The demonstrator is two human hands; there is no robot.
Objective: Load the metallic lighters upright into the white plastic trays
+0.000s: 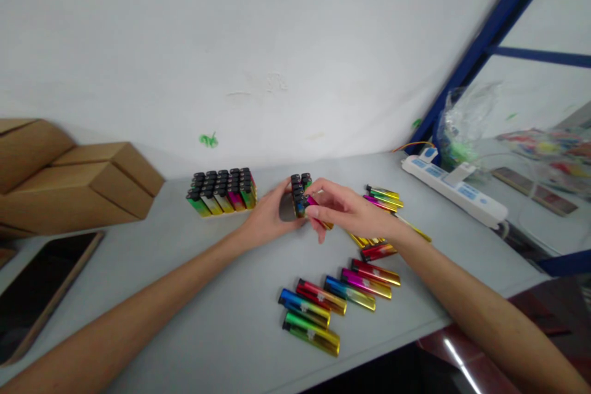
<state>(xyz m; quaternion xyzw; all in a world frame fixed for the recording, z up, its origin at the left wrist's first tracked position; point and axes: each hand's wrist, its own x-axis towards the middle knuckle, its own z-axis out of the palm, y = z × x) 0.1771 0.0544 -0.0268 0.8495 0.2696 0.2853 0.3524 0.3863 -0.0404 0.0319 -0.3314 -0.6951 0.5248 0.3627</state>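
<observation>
My left hand (265, 215) curves around the left side of a small standing group of lighters (300, 183), its fingers at the back and its thumb at the front. A gap shows between the palm and the group. My right hand (348, 209) pinches a pink-and-gold lighter (327, 225) at the group's front right; its fingers partly hide this lighter. Left of my hands stands a larger block of upright lighters (221, 191) in neat rows, black tops up. Several metallic lighters (367, 283) lie loose in front of and beneath my right forearm, some partly hidden.
Cardboard boxes (83, 188) and a dark phone (44, 289) are on the left of the grey table (207, 326). A white power strip (455, 189) lies on the right beside a blue metal frame (462, 74). The white wall (277, 43) rises behind.
</observation>
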